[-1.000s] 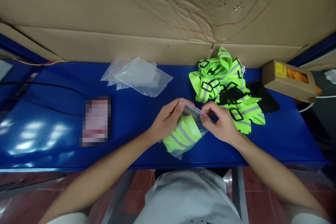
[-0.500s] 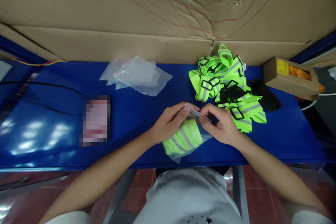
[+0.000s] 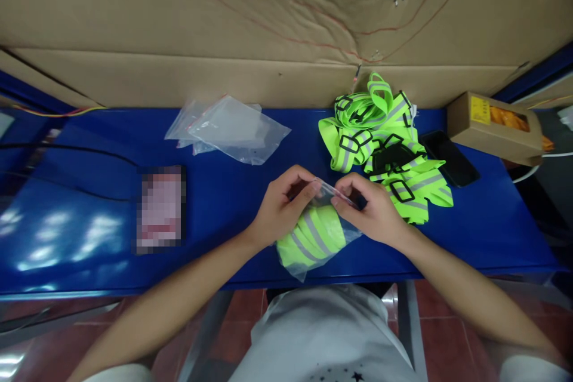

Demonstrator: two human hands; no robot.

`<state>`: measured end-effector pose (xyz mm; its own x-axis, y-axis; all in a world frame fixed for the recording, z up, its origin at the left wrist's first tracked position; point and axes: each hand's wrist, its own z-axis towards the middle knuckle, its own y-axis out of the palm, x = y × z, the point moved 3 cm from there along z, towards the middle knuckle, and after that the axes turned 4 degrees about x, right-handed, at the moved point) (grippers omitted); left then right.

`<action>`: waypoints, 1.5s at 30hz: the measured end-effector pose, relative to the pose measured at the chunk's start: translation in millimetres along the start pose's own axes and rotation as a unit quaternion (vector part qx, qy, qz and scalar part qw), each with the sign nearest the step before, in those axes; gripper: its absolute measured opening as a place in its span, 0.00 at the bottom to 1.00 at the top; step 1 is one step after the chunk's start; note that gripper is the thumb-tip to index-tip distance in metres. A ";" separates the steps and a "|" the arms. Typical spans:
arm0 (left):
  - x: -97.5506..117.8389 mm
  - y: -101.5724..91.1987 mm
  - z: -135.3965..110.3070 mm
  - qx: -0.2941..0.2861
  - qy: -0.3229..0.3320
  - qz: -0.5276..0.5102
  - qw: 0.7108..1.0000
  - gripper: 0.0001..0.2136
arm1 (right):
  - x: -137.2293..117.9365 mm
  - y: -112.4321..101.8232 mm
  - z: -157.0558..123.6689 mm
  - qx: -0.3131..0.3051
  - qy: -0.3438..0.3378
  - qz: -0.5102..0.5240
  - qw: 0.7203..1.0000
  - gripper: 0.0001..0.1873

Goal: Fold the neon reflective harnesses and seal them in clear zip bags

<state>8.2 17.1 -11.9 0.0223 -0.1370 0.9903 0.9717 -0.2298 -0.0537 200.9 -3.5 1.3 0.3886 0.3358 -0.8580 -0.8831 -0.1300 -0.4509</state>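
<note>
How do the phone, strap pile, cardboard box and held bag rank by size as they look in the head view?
1. Strap pile
2. Held bag and cardboard box: too alike to rank, and the bag looks nearer the camera
3. Phone
</note>
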 end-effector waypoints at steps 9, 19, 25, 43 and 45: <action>-0.9 9.0 -3.2 -0.063 -0.019 0.040 0.997 0.12 | -1.3 4.3 0.2 -0.040 0.039 0.044 0.997 0.06; -2.8 7.8 -0.3 -0.098 -0.015 0.050 0.994 0.10 | -1.0 2.1 2.0 -0.064 0.044 0.061 0.995 0.10; -5.5 6.3 1.4 -0.079 -0.025 0.068 0.994 0.10 | 8.4 3.2 3.2 -0.107 0.085 0.076 0.988 0.08; 0.7 5.5 1.5 -0.090 0.090 0.154 0.980 0.06 | 6.2 8.8 1.5 -0.056 0.072 0.071 0.993 0.04; 2.3 3.4 2.7 -0.088 0.087 0.155 0.980 0.06 | 6.7 9.1 1.8 -0.050 0.072 0.072 0.994 0.04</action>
<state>12.3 18.6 -9.4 0.2543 -0.3859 0.8868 0.8685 -0.3124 -0.3849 195.0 -0.8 -8.1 0.2994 0.1718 -0.9386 -0.9044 -0.2624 -0.3365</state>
